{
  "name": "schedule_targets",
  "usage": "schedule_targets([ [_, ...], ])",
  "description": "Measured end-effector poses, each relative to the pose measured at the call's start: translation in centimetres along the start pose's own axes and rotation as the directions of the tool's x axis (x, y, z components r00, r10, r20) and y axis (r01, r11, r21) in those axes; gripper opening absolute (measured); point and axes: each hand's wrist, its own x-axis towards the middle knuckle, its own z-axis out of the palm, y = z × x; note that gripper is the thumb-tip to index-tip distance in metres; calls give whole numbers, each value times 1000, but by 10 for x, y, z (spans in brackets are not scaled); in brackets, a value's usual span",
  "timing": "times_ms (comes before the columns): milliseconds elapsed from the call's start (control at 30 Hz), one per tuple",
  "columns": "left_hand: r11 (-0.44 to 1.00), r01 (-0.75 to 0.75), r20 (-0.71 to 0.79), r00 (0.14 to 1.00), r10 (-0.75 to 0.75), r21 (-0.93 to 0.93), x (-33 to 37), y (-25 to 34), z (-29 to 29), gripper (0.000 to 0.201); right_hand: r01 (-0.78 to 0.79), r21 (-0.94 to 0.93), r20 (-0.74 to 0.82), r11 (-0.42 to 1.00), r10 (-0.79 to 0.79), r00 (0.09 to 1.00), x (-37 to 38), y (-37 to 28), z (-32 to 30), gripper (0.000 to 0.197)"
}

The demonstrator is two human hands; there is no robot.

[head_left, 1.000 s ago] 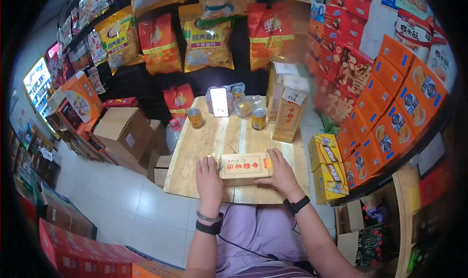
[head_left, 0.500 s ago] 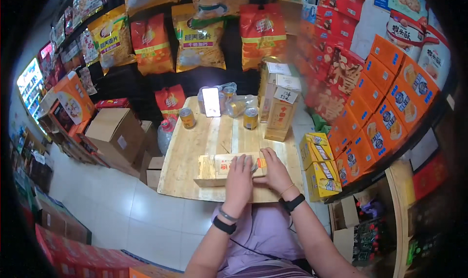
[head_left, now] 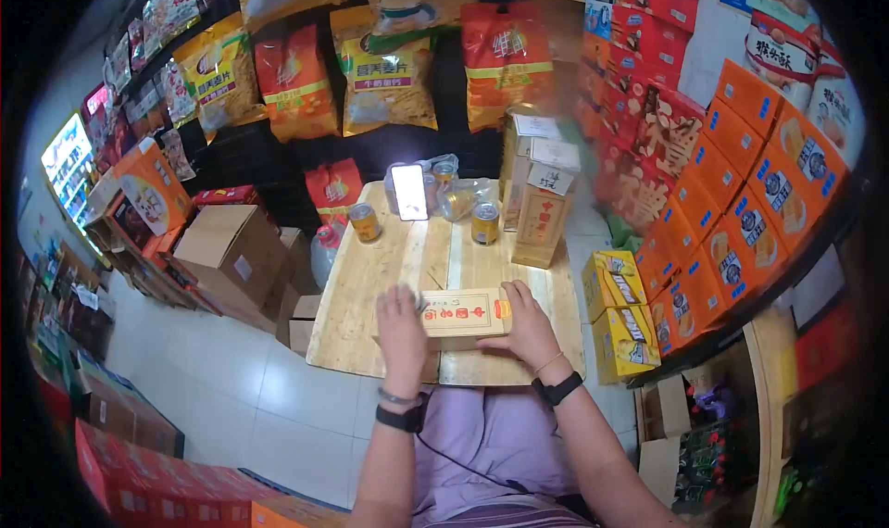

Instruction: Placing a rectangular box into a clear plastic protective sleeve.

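Note:
A long pale-gold carton (head_left: pixel 463 313) with red printing lies on its side near the front of the wooden table (head_left: pixel 361 292). My right hand (head_left: pixel 530 332) grips its right end, thumb along the near side and fingers over the top. My left hand (head_left: pixel 401 332) lies over the left end, fingers closed together. A small greyish scrap (head_left: pixel 420 301) shows at its fingertips, too little of it to name. Behind the carton stand two similar upright cartons, the nearer one (head_left: pixel 540 215) tagged with a handwritten white label.
A lit phone (head_left: pixel 408 193) leans upright at the table's back, between a left can (head_left: pixel 365 222) and a right can (head_left: pixel 484 223). Yellow boxes (head_left: pixel 626 343) and stacked orange boxes (head_left: pixel 741 218) rise at right. A cardboard box (head_left: pixel 227 250) stands left of the table.
My left hand has slid left along the carton's top from its middle to its left end, uncovering the printing. The right hand keeps its grip. The whole view has shifted slightly.

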Motion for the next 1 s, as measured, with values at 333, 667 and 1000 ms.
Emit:
schedule_targets([
  [333, 927, -225, 105, 958, 267, -299, -3, 115, 13, 45, 11, -14, 1, 1000, -11, 1000, 5, 22, 10, 94],
  [667, 976, -25, 111, 993, 50, -218, -23, 25, -57, 48, -1, -22, 26, 1000, 1, 1000, -3, 3, -7, 110],
  [1000, 1000, -23, 31, 999, 23, -16, 7, 40, 7, 44, 5, 1, 12, 1000, -5, 1000, 1, -2, -2, 106],
])
